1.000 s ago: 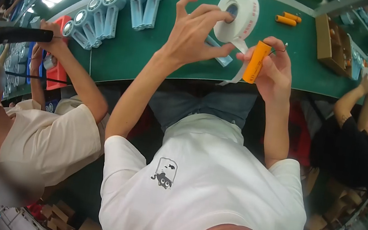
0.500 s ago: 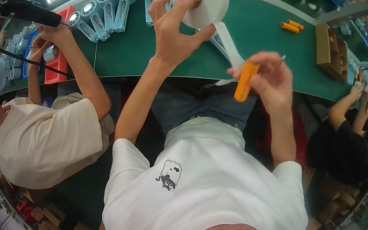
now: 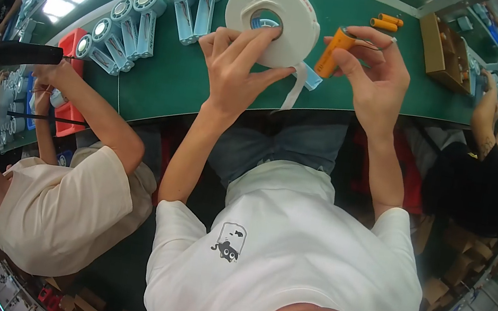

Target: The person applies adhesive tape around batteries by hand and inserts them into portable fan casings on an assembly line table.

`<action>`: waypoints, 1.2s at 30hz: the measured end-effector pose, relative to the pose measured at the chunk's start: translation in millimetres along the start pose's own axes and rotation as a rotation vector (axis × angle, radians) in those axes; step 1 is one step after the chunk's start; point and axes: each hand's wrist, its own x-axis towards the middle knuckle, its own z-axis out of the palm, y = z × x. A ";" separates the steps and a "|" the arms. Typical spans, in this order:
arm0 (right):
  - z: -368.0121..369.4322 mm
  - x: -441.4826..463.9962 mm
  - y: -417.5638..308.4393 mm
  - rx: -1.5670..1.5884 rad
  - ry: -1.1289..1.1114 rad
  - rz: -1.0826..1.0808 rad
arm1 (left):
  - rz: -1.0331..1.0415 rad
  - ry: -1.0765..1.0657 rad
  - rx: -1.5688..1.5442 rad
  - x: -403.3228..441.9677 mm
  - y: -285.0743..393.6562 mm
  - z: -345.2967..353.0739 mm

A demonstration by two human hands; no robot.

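My left hand (image 3: 233,71) grips a large roll of white tape (image 3: 300,25), its fingers at the core and its thumb at the lower edge. A loose tape strip (image 3: 295,91) hangs from the roll over the table's front edge. Between the thumb and fingers of my right hand (image 3: 377,88) is an orange cylindrical battery (image 3: 337,48), tilted and just right of the roll, with a thin wire near the fingertips. Part of a light-blue handheld fan housing (image 3: 312,79) shows behind the tape; the roll hides the rest.
Several light-blue fan housings (image 3: 146,24) lie in a row along the green table (image 3: 162,88). Spare orange batteries (image 3: 384,24) lie back right, near a cardboard box (image 3: 431,51). At left, a co-worker's arm (image 3: 101,111) is beside a red bin (image 3: 68,119); another person sits at right.
My right hand has moved up and away from the tape strip with the battery, which is now tilted. The strip, earlier stretched toward that hand, now hangs loose. The roll sits slightly lower and further right.
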 end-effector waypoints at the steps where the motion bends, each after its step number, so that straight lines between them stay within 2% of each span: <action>1: 2.4 1.6 1.5 -0.010 -0.028 0.015 | 0.015 -0.014 0.020 -0.5 3.2 -0.1; 5: 3.6 6.0 1.8 -0.146 -0.079 0.121 | 0.075 -0.027 0.083 -0.3 -4.4 3.0; 14: -4.8 5.9 19.9 -0.039 -0.097 0.095 | 0.184 -0.089 0.163 5.1 -0.3 1.4; 16: -4.5 3.9 25.3 0.012 -0.034 0.117 | 0.202 -0.111 0.175 11.3 3.6 -0.2; 18: -4.9 3.8 30.3 0.036 0.007 0.131 | 0.126 -0.121 0.173 16.4 10.5 3.0; 20: -3.9 3.2 34.1 0.300 0.192 0.110 | 0.089 -0.136 0.155 18.0 21.2 15.0; 23: -3.6 8.1 40.5 0.524 0.382 0.071 | -0.218 -0.050 -0.067 23.4 38.0 37.3; 24: -6.3 9.7 43.1 0.615 0.474 0.038 | -0.211 -0.060 -0.075 23.3 42.0 42.3; 25: -13.5 12.2 46.3 0.702 0.569 0.001 | -0.156 -0.117 -0.037 22.4 46.9 47.1; 27: -75.4 33.7 65.6 0.675 0.953 -0.220 | -0.059 -0.234 0.037 17.6 61.2 57.3; 29: -167.3 33.2 74.5 0.587 0.893 -0.437 | -0.012 -0.337 -0.021 20.9 71.0 72.0; 30: -172.4 27.4 64.7 0.583 0.915 -0.440 | 0.027 -0.420 -0.058 23.2 73.7 78.7; 32: -174.8 10.8 41.8 0.325 0.905 -0.419 | 0.100 -0.568 -0.106 31.3 83.9 102.7; 33: -174.0 2.1 41.6 0.333 0.909 -0.401 | 0.125 -0.648 -0.111 34.4 95.7 122.4; 35: -172.3 -9.6 46.6 0.258 0.873 -0.336 | 0.194 -0.855 0.220 21.8 104.0 167.5; 36: -169.7 -15.3 49.4 0.228 0.851 -0.302 | 0.184 -0.871 0.246 20.5 98.6 156.9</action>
